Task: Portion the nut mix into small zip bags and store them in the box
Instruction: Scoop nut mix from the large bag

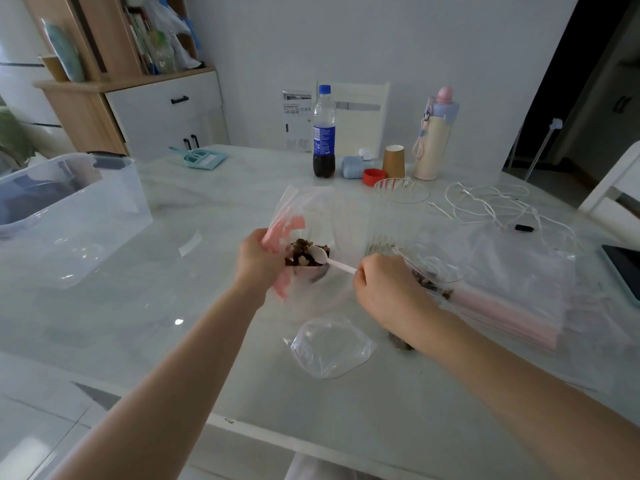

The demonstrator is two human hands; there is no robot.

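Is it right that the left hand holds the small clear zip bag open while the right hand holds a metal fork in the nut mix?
Not quite: the head view shows the right hand holding a white plastic spoon, not a metal fork. The left hand does hold the small clear zip bag with nut mix.

Both forearms reach forward — left grip (258, 259) and right grip (382, 285) pinching (fingers curled).

No text can be read with certainty. Small white print is carried on the blue label of the cola bottle (324, 133), and printed lines are shown on the white panel (296, 114) behind it, all too blurred.
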